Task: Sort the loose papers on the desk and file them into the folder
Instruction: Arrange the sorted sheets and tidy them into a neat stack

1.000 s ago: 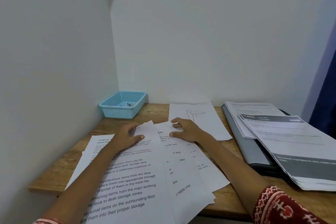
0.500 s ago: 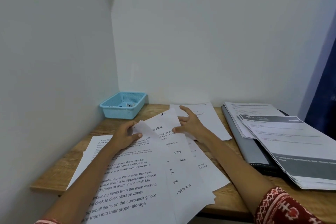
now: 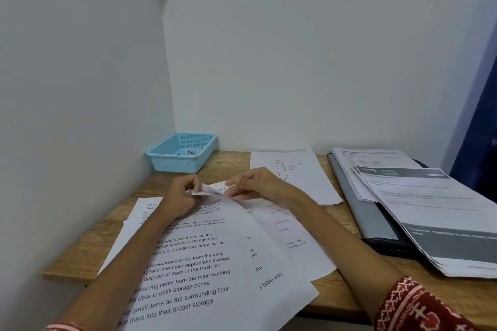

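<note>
Basket (image 3: 180,153): blue plastic, far-left corner of desk (image 3: 88,244) against both walls; small items inside, too small to tell.
Loose papers (image 3: 193,271): printed sheets fanned & overlapping on desk front, near edges hang over desk's front edge; both forearms lie across them.
Left hand (image 3: 180,196): fingers curled, pinching left end of the top edge of a sheet (image 3: 217,188), just above the pile.
Sheet: top edge bent/curled up off the stack btwn the 2 hands; rest of it merges w/ the pile.
Right hand (image 3: 258,183): fingers curled, pinching right end of same bent edge; patterned red sleeve (image 3: 419,306) at bottom right.
Drawing sheet (image 3: 298,174): flat, behind right hand, outline figure on it, apart from pile.
Folder (image 3: 360,204): grey, lying on right side of desk, well apart from the hands.
Stack on folder (image 3: 430,209): several printed pages w/ dark header bands, lying askew on top, overhanging folder toward right & front.
</note>
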### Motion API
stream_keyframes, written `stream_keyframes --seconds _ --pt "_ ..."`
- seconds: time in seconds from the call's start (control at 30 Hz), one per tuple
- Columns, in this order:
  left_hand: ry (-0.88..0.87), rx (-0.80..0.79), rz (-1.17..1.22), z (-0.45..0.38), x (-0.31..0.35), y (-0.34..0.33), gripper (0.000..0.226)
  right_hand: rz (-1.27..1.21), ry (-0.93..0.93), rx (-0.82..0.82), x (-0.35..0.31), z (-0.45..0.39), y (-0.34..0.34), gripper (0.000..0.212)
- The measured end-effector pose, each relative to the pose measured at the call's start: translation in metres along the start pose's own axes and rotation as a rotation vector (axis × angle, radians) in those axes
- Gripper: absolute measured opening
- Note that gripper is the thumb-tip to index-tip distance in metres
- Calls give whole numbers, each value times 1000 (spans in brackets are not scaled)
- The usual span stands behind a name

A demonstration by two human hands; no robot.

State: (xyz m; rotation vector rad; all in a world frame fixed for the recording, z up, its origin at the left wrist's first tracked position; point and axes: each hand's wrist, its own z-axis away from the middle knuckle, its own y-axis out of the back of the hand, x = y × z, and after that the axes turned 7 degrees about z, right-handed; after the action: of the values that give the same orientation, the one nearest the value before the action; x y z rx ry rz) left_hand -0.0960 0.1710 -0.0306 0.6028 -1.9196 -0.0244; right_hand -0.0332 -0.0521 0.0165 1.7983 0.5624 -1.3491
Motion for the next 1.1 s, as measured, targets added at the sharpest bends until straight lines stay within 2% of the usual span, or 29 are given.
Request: stream_keyframes --seconds 0.13,0.2,0.3,0.37,0.47,0.57,0.63,0.73,0.83,0.93,1.1 --pt "13 42 21 1 0 2 54 -7 -22 439 4 4 34 11" --pt "10 36 20 1 2 2 56 147 -60 528 18 8 50 10" --pt "10 40 63 2 2 4 54 445 -77 559 37 9 59 17" --pt "6 34 98 2 2 3 51 497 -69 553 41 6 56 23" --pt "-15 -9 60 2 2 3 43 612 -80 478 43 2 48 40" --pt "-60 -76 -42 1 0 4 51 770 -121 347 44 -1 38 60" --pt "-98 -108 -77 2 -1 6 53 831 -155 329 45 -3 35 70" --pt "-110 -128 -76 4 -1 10 54 783 -187 371 46 -3 35 76" --pt "-97 -129 -83 5 0 9 52 690 -181 384 44 0 34 72" --pt "-86 -133 -73 5 1 8 58 593 -208 441 41 0 33 72" --pt "-91 -139 -74 5 1 7 63 559 -258 462 40 0 31 66"
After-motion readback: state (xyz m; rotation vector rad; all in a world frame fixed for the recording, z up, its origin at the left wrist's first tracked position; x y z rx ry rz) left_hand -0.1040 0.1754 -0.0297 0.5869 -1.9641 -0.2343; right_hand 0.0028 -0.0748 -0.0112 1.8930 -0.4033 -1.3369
